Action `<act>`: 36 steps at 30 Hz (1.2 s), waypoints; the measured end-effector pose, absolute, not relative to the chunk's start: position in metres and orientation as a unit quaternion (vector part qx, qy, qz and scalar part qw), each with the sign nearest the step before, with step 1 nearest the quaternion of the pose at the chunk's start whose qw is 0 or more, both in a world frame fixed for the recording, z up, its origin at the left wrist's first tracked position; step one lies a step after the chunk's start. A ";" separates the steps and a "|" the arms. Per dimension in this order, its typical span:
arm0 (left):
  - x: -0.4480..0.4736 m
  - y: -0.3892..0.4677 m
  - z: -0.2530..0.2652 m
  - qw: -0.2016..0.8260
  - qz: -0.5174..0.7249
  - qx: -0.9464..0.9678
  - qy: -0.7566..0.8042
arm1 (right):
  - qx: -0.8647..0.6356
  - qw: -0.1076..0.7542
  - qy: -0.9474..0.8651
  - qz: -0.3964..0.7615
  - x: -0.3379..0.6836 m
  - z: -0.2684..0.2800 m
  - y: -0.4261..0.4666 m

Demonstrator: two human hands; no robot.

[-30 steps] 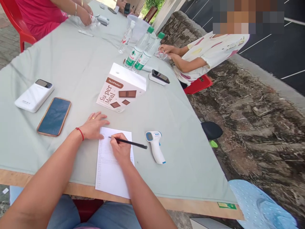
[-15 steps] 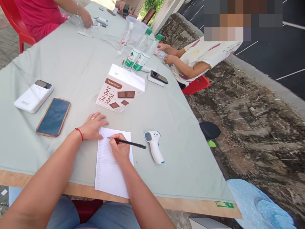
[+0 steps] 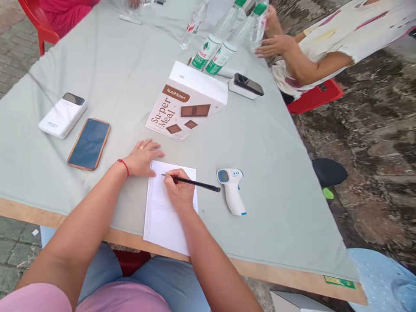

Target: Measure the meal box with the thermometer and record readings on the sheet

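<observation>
The right hand (image 3: pixel 180 190) still holds the pen (image 3: pixel 201 185); a pink sleeve (image 3: pixel 40 298) now shows

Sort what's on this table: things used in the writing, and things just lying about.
In use:
- pen, in the right hand
- paper, left hand at its upper left corner

Apparently just lying or standing about:
- thermometer gun
- brown-edged phone
- white power bank
- Su-per Meal box
- green-capped bottles
</observation>
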State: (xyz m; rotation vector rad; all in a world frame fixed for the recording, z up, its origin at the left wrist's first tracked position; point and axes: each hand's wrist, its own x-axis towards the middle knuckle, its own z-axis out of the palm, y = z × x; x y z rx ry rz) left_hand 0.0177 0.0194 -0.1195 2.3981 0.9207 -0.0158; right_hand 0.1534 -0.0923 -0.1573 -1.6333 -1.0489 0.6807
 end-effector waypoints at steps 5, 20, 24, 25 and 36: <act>0.020 0.019 -0.118 0.291 -0.010 0.894 0.342 | -0.683 0.505 -0.451 0.275 0.155 -0.154 -0.094; 0.018 0.022 -0.124 0.298 0.022 0.897 0.324 | -0.449 0.501 -0.709 0.211 0.146 -0.117 -0.124; 0.018 0.023 -0.122 0.300 0.024 0.896 0.327 | -0.339 0.410 -0.822 0.202 0.114 -0.086 -0.152; 0.018 0.022 -0.121 0.301 0.021 0.894 0.332 | -0.348 0.396 -0.827 0.197 0.105 -0.086 -0.158; 0.018 0.025 -0.127 0.305 0.036 0.894 0.326 | -0.421 0.367 -0.817 0.142 0.055 -0.120 -0.210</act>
